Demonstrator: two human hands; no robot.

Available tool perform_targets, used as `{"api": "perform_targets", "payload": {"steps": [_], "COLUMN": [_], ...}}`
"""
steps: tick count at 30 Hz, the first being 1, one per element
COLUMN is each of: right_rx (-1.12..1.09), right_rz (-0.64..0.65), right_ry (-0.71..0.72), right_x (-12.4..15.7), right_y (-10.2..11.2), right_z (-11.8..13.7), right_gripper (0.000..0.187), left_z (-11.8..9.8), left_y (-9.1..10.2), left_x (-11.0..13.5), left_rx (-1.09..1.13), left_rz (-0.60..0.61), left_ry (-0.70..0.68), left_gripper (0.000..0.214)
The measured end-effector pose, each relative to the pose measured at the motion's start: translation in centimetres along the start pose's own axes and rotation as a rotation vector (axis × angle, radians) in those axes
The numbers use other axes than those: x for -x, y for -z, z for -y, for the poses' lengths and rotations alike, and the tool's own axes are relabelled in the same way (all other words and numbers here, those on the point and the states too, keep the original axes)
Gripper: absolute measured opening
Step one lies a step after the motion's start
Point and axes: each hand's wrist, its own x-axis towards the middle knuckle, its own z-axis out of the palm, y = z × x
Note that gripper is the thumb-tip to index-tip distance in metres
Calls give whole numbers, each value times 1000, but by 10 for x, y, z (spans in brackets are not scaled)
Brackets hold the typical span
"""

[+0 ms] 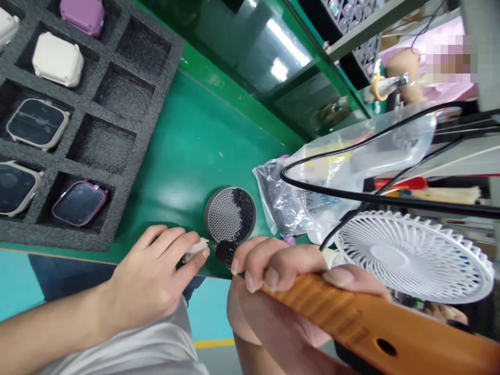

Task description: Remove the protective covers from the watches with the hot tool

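Note:
My left hand is closed around a small white part at the near edge of the green bench, fingertips pinching it. My right hand is wrapped round an orange electric screwdriver, whose black tip points at the white part and almost touches it. Just beyond both sits a round grey dish with a perforated bottom and small black screws heaped on its right side.
A black foam tray at the left holds several smartwatch bodies, white, pink and dark-faced. A clear plastic bag of small parts, black cables and a white desk fan crowd the right. Another person's arm shows at far right.

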Motion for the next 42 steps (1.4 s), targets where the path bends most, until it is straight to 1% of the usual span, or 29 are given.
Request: {"api": "perform_targets", "payload": {"steps": [3, 8, 12, 17, 22, 25, 27, 29, 30, 33, 34, 38, 40, 42], "right_rx": [-6, 4, 40, 67, 91, 46, -16, -53, -64, -69, -59, 10, -11, -32], "right_rz": [15, 46, 39, 129, 143, 113, 67, 44, 47, 73, 51, -131, -167, -172], "right_ry": [8, 33, 15, -46, -57, -5, 69, 106, 106, 91, 109, 205, 213, 208], "right_x": [2, 6, 8, 2, -3, 0, 3, 5, 6, 3, 1, -12, -17, -20], "right_y": [2, 2, 4, 8, 3, -5, -10, -11, -11, -3, 1, 9, 10, 10], "right_z": [-4, -12, -8, -8, -13, -16, -18, -19, -18, -16, -15, -19, -23, -27], "right_gripper": [35, 43, 37, 40, 33, 25, 25, 26, 28, 47, 49, 45, 46, 46], "left_z": [0, 0, 0, -1, -1, -1, -1, -2, -2, -2, -2, 0, 0, 0], "left_y": [0, -1, -2, -2, -1, -2, -3, -3, -3, -2, -2, 3, 4, 5], "left_x": [0, 0, 0, 0, 0, 0, -1, -1, -1, 0, 0, -1, -1, -1], "left_rx": [5, 7, 15, 28, 31, 31, 21, 10, 5, -33, -56, -97, -64, -40], "left_rz": [2, 2, 0, -8, -32, -28, -24, -24, -26, -15, 0, 106, 128, 112], "left_ry": [0, 3, 10, 21, 28, 34, 34, 32, 31, 32, 23, -35, -30, -10], "left_gripper": [33, 33, 33, 32, 29, 28, 28, 28, 29, 33, 36, 54, 57, 55]}}
